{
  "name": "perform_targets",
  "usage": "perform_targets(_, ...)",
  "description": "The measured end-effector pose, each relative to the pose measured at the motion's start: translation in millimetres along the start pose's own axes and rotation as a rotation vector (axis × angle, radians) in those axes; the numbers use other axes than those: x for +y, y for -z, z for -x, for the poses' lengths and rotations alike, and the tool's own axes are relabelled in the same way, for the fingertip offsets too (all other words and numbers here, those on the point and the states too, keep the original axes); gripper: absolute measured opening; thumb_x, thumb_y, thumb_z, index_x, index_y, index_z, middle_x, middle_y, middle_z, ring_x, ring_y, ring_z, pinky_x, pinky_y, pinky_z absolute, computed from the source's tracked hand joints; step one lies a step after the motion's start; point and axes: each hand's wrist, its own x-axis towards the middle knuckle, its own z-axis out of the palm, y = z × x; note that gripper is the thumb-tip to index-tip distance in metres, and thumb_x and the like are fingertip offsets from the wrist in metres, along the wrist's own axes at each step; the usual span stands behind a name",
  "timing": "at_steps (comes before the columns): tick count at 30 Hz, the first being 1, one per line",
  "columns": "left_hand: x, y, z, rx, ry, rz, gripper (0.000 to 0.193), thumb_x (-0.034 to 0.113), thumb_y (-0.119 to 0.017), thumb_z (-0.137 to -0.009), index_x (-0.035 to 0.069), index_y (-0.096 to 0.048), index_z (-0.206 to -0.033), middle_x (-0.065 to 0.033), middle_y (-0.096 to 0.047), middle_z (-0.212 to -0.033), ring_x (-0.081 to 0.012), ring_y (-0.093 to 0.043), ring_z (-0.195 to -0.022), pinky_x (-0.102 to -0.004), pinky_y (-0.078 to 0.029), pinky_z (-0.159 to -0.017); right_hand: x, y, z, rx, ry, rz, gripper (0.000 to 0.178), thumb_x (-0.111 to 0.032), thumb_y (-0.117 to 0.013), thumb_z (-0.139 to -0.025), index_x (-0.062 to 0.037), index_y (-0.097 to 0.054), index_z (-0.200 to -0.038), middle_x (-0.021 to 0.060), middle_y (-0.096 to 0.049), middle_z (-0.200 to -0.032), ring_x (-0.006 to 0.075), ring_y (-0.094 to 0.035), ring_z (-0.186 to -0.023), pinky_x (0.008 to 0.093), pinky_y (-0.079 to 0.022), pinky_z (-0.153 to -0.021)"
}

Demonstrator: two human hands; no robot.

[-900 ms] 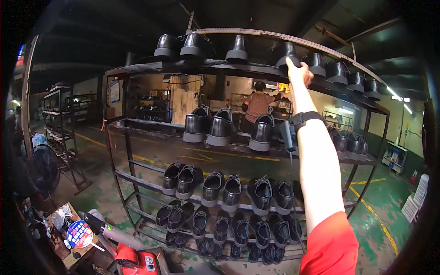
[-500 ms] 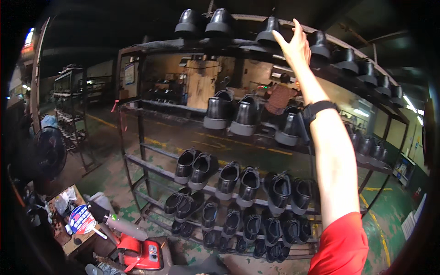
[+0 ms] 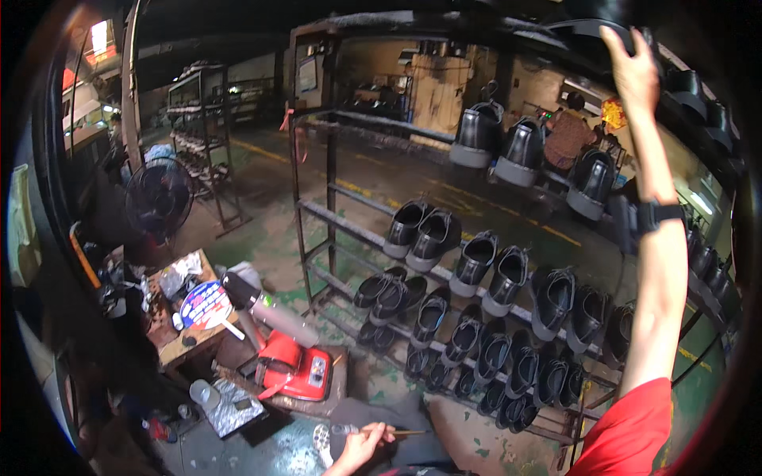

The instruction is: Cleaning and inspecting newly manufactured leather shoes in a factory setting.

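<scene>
Left hand (image 3: pixel 363 446): newly in view, fingers closed round a thin stick (image 3: pixel 410 432).
Right hand (image 3: pixel 633 70): thumb and finger apart; grip unclear.
Shoe (image 3: pixel 595 28): top shelf, by right thumb.

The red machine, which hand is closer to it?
Left. The left hand is below and right of the red machine; the right hand is high up by the top shelf.

- Worn, patchy green floor (image 3: pixel 480 446) to the right of the left hand (image 3: pixel 363 447) and beyond, crossed by yellow lines (image 3: pixel 544 224).
- Dark metal rack (image 3: pixel 341 220) below and left of the right hand (image 3: pixel 637 79).
- Black fan (image 3: pixel 159 198) and tall shelving unit (image 3: pixel 225 151), left of both hands.
- Upright wooden panel (image 3: pixel 439 99) beyond the rack.
- Bright patch (image 3: pixel 99 38), well left of the right hand, perhaps a window.
</scene>
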Motion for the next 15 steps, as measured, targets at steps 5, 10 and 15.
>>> perform_targets(5,16.5,-0.8,-9.2,0.045,-0.071,-0.162,0.038,0.031,-0.037,-0.098,0.004,-0.063,-0.099,-0.0095,-0.065,-0.094,-0.0217,-0.060,-0.093,-0.0320,-0.045,-0.085,28.0,115.8,79.3,-0.053,-0.263,-0.819,0.050,-0.022,-0.050,-0.093,0.0065,-0.039,-0.133,0.0180,-0.054,-0.125,0.0232,-0.052,-0.117,0.0364,-0.036,-0.105)
perform_targets(10,39.2,-5.1,-23.1,0.150,-0.106,0.533,0.031,0.020,-0.049,-0.094,0.001,-0.051,-0.118,-0.0077,-0.062,-0.085,-0.0145,-0.056,-0.063,-0.0278,-0.047,-0.050,58.6,247.8,256.0,-0.168,-0.705,-1.065,0.037,-0.022,-0.049,-0.090,0.0025,-0.052,-0.118,0.0133,-0.055,-0.121,0.0227,-0.052,-0.113,0.0370,-0.040,-0.100)
perform_targets(15,26.8,25.7,-27.1,0.244,-0.044,0.551,0.053,0.043,-0.047,-0.094,0.004,-0.042,-0.130,-0.0120,-0.062,-0.101,-0.0082,-0.044,-0.043,-0.0186,-0.027,-0.034,23.6,253.0,440.9,-0.609,-1.664,-0.881,0.046,-0.001,-0.046,-0.073,0.0026,-0.051,-0.118,0.0099,-0.055,-0.114,0.0164,-0.055,-0.099,0.0277,-0.048,-0.083)
